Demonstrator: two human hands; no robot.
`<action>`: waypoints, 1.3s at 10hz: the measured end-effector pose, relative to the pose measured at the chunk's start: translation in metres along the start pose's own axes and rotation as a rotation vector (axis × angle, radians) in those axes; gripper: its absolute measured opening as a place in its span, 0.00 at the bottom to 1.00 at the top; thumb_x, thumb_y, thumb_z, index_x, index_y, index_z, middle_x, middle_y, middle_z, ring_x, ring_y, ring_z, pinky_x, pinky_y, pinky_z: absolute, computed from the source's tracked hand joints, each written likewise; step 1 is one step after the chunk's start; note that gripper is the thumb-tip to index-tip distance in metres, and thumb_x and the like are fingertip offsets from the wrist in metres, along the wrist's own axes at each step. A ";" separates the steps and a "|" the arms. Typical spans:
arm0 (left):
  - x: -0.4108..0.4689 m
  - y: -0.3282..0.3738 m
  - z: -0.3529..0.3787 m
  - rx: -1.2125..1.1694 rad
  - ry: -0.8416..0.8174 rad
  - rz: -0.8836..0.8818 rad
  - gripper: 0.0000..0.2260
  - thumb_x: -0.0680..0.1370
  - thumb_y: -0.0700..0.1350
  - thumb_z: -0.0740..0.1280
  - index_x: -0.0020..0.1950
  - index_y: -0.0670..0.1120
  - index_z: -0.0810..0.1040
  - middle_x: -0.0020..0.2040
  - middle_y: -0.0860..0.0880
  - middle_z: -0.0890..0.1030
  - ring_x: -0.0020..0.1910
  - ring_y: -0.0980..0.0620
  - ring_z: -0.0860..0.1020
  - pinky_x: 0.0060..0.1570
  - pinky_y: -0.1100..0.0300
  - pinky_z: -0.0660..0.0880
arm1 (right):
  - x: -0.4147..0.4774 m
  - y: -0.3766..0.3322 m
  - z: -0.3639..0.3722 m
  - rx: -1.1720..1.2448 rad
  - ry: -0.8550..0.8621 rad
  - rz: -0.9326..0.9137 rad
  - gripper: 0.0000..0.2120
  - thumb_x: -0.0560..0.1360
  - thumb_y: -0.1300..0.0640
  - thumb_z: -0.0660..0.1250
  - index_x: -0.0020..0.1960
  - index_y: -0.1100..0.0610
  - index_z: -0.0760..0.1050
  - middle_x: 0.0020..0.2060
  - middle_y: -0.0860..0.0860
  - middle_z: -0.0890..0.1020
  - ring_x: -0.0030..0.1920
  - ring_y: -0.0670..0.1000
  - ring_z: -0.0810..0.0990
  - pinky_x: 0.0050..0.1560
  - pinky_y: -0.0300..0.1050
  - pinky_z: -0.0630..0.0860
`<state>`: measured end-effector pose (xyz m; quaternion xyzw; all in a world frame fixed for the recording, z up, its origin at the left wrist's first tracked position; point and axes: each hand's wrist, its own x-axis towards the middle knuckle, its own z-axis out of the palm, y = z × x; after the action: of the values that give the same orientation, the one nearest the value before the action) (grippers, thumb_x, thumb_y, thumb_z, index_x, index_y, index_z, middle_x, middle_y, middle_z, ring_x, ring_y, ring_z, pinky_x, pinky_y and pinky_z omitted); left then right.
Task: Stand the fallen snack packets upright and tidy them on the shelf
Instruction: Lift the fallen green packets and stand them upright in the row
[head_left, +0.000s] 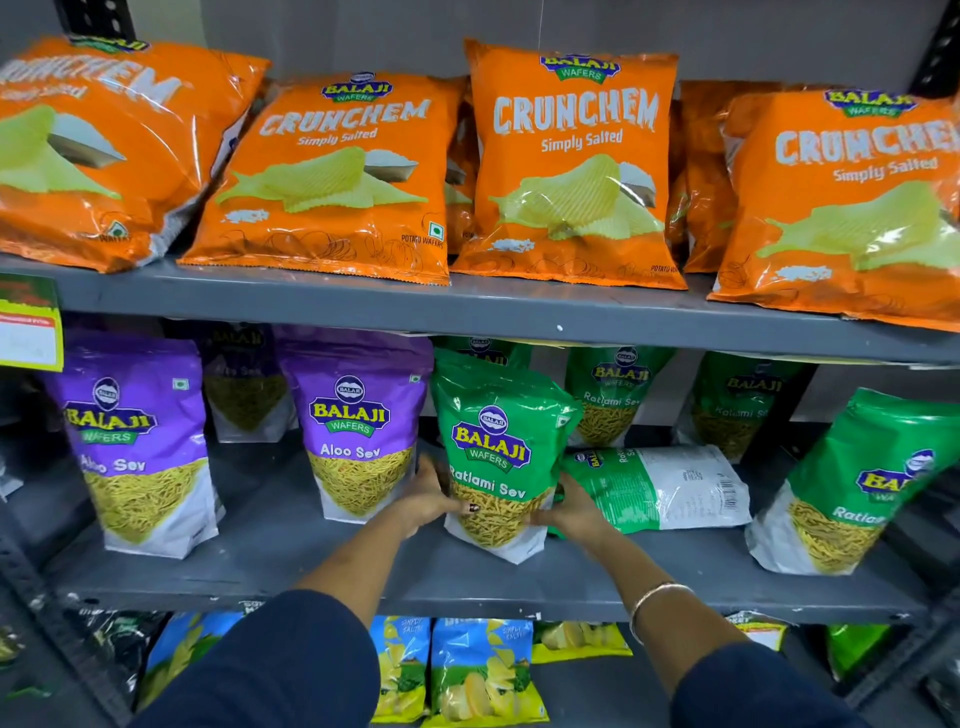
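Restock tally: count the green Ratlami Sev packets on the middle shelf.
6 visible: held upright, lying flat beside it, right front, three behind. More may hide behind.

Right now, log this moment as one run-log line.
step: standing green Ratlami Sev packet upright | left hand: holding it | right hand: holding it | pending: fallen packet on its side

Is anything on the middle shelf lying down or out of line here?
Yes. One green Ratlami Sev packet lies flat on its side, back label up, right of the upright packet held by both hands. The other packets on that shelf stand upright.
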<state>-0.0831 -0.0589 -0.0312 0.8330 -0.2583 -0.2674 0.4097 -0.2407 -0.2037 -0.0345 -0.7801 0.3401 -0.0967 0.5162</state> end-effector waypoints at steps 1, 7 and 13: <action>-0.004 0.003 0.005 0.001 -0.018 0.025 0.42 0.68 0.42 0.75 0.75 0.43 0.54 0.75 0.42 0.63 0.73 0.43 0.64 0.69 0.53 0.63 | -0.002 0.000 0.000 0.023 0.006 0.029 0.45 0.66 0.60 0.76 0.75 0.64 0.54 0.74 0.58 0.64 0.73 0.59 0.63 0.73 0.57 0.62; -0.030 0.081 0.089 0.306 -0.975 -0.538 0.15 0.81 0.50 0.53 0.45 0.41 0.72 0.68 0.33 0.70 0.73 0.37 0.63 0.69 0.43 0.62 | 0.027 0.021 -0.120 -0.519 0.267 -0.056 0.25 0.74 0.58 0.68 0.68 0.63 0.67 0.65 0.62 0.75 0.65 0.61 0.73 0.64 0.51 0.71; 0.004 0.142 0.258 -1.176 -0.069 -0.615 0.30 0.77 0.46 0.66 0.75 0.44 0.57 0.75 0.35 0.59 0.73 0.39 0.63 0.69 0.36 0.59 | 0.105 0.065 -0.208 -0.706 -0.205 0.056 0.25 0.80 0.49 0.57 0.72 0.60 0.64 0.67 0.59 0.72 0.61 0.55 0.76 0.49 0.38 0.72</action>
<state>-0.2792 -0.2774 -0.0504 0.4976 0.1670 -0.4948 0.6926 -0.2943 -0.4389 -0.0190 -0.9062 0.3202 0.1193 0.2491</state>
